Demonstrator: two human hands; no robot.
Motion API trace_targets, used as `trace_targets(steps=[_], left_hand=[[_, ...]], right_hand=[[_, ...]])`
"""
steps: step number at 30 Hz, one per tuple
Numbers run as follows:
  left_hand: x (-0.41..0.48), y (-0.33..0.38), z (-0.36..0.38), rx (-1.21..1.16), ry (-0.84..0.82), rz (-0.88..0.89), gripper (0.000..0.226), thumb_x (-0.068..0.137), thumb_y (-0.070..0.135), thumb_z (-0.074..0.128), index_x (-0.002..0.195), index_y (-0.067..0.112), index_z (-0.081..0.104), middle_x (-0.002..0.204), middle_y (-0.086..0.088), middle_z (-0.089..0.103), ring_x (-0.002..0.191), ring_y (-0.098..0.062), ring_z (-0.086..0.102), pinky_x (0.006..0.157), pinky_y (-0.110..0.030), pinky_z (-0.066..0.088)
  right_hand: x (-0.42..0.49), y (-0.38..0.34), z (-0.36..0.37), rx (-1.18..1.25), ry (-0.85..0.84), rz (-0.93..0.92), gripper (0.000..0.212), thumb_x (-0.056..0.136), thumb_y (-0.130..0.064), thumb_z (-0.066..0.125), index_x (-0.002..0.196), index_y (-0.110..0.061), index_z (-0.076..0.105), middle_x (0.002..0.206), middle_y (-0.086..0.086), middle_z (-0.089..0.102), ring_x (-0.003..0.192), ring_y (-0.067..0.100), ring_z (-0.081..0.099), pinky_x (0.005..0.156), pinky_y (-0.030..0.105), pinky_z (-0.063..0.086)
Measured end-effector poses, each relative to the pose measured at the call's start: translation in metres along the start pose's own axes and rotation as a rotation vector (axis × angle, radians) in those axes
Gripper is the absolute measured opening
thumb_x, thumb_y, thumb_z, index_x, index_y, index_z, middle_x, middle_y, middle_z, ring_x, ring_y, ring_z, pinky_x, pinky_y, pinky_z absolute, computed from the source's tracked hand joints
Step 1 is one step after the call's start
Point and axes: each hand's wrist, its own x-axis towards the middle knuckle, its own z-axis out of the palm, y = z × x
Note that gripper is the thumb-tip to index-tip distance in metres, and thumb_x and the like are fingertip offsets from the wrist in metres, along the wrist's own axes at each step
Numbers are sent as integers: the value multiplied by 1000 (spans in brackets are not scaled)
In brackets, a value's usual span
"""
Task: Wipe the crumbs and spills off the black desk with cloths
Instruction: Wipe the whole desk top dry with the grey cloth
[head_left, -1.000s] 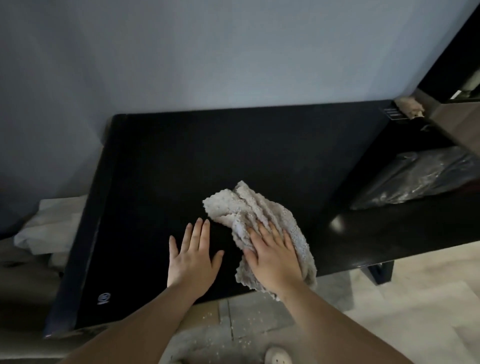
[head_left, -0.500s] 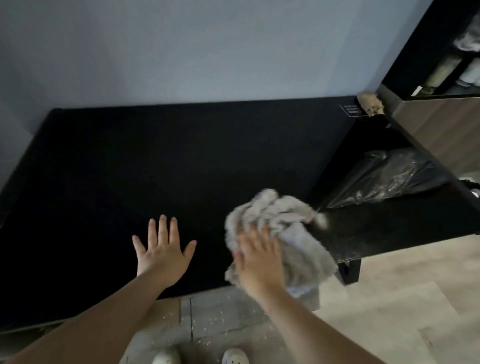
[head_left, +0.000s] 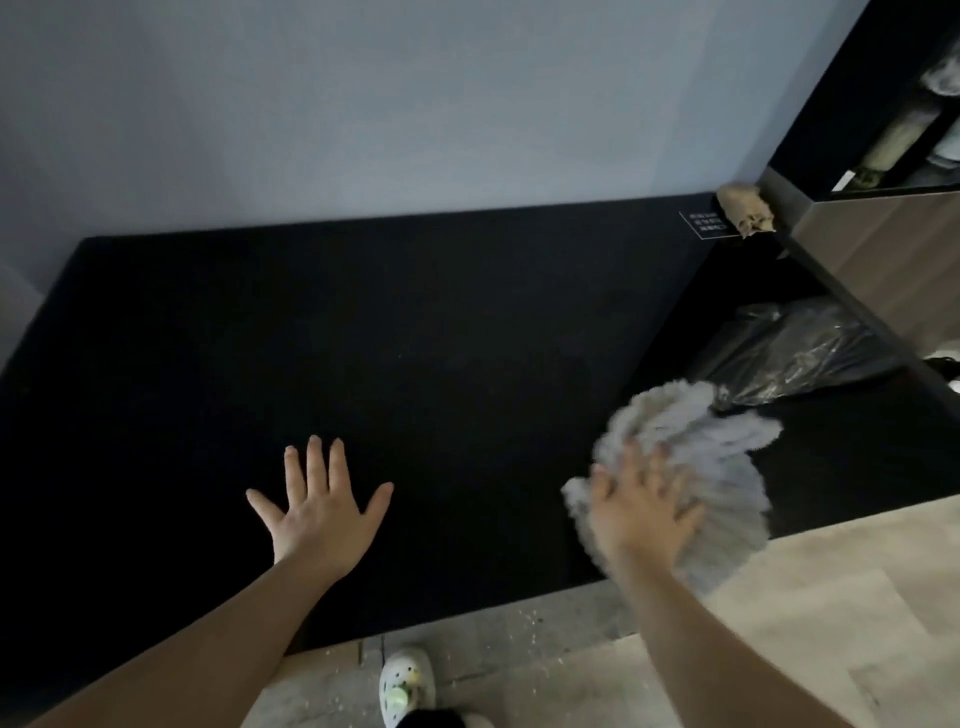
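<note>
The black desk (head_left: 415, 338) fills the middle of the head view, its back edge against a pale wall. My left hand (head_left: 322, 509) lies flat on the desk near the front edge, fingers spread and straight. My right hand (head_left: 641, 512) presses flat, with straight fingers, on a crumpled grey-white cloth (head_left: 691, 462) at the desk's front right. The cloth is blurred with motion and part of it hangs past the front edge.
A crumpled brown paper wad (head_left: 745, 208) and a white label (head_left: 701, 224) sit at the desk's back right corner. A shiny black plastic bag (head_left: 800, 353) lies on the lower right surface. A dark shelf unit (head_left: 883, 93) stands at right. Crumbs (head_left: 530, 618) speckle the floor by my shoe (head_left: 405, 686).
My right hand has swept the cloth to the right, from beside my left hand toward the desk's right front. My left hand stays flat on the desk. The camera has turned right.
</note>
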Motion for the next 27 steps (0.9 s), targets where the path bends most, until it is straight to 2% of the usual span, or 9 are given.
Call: trace_targets(steps=[4,6,8,9,10,13,18,23,27], left_hand=[[16,5,-7,31,-28,16,82,87,69,16,148,21,-14,156,-1,-20,141,-26,-24,109,-63,-2],[27,10,-11,33,-28,31,81,88,68,17,148,21,-13,156,-1,-20,141,-27,-24,108,-64,-2],[40,18,-16,28,-32,33,80,89,67,17,148,22,-13,156,-1,-19,141,-29,-23,108,-65,-2],[45,23,-18,23,-40,22,80,89,67,16,148,22,-13,156,-2,-20,141,-30,-23,107,-65,-2],[50,28,-19,24,-49,4,80,89,67,15,147,21,-14,156,-2,-20,141,-31,-23,107,-66,-2],[60,43,-21,30,-63,-54,83,88,69,14,147,19,-16,155,-6,-20,140,-36,-21,108,-66,-1],[75,65,-24,-28,-84,-149,86,87,70,17,147,18,-15,155,-8,-20,139,-41,-21,106,-67,-2],[90,80,-28,-80,-116,-255,90,85,73,21,147,20,-17,154,-7,-23,138,-40,-23,107,-66,-4],[89,78,-26,-107,-106,-246,88,86,71,21,145,20,-20,154,-5,-26,139,-35,-26,107,-64,-6]], right_hand=[[-56,-71,34,-51,-64,-680,66,88,-53,-1,149,-32,14,158,-5,8,145,23,3,114,45,-2],[-58,-86,37,-144,-103,-879,65,94,-56,-3,144,-32,30,156,-7,18,144,24,4,115,43,-7],[-38,-85,28,-209,-53,-933,62,94,-57,1,136,-37,43,149,-9,35,141,24,20,114,50,8],[-25,-79,23,-214,-3,-863,59,94,-58,4,134,-40,43,147,-9,39,139,24,25,112,53,17],[-10,-71,15,-191,-2,-732,56,94,-60,6,137,-43,37,150,-8,34,141,23,20,112,56,16],[33,-42,-1,-95,-71,-306,58,91,-62,13,146,-45,5,158,-8,-3,144,22,-13,110,57,-8],[98,-3,-32,20,-12,125,63,92,-61,18,148,-38,1,159,-3,-7,144,25,-13,110,62,-8],[168,1,-54,71,3,297,65,91,-63,10,148,-37,-4,159,-1,-8,143,31,-12,109,63,-8],[212,-24,-68,45,-24,193,61,94,-57,8,149,-34,-4,158,-1,-10,143,34,-13,111,59,-8]])
